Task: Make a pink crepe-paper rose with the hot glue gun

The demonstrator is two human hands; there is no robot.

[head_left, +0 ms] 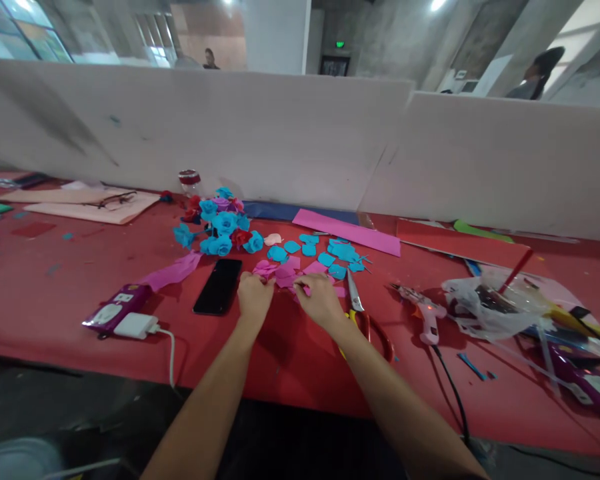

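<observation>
Here, pink petals [280, 273] under both hands [287, 298]

Bright overhead lights | soft shadows | edges warped, slightly blurred

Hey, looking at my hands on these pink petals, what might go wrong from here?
1. The scissors lie right beside your right hand, blades toward the petals; a sideways reach might catch them.
2. The glue gun lies on the red table with its cord trailing off the front edge; a snag might drag it.
3. The phone lies next to your left hand, so stray glue might reach it.
</observation>
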